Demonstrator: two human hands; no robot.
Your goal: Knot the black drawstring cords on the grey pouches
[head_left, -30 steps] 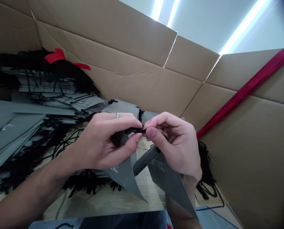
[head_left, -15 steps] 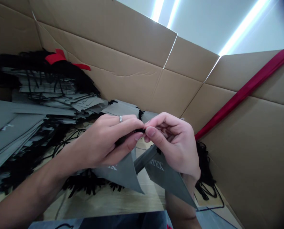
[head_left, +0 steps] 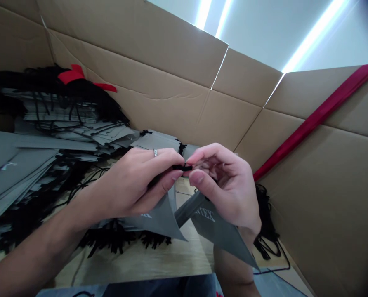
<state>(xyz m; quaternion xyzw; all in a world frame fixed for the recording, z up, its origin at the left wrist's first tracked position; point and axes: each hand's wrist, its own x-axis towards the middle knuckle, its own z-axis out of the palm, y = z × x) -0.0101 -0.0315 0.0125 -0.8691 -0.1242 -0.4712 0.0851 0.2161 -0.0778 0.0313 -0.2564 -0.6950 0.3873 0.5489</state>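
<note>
My left hand (head_left: 137, 185) and my right hand (head_left: 225, 185) meet fingertip to fingertip in the middle of the view. Both pinch a short piece of black cord (head_left: 180, 168) between thumbs and forefingers. A grey paper bag (head_left: 216, 229) with white lettering hangs below my hands, its mouth spread open and its corners pointing down. My left hand wears a ring. The cord's far end is hidden behind my fingers.
A pile of flat grey bags (head_left: 32, 148) tangled with black cords lies at left, topped by a red ribbon (head_left: 74, 74). Brown cardboard walls (head_left: 159, 70) enclose the space. A red strip (head_left: 314, 117) runs along the right wall. More black cord (head_left: 267, 231) lies at right.
My hands stay in the same spot; the fingers have shifted slightly on the cord. The bag under them has swung a little and its left corner sits higher.
</note>
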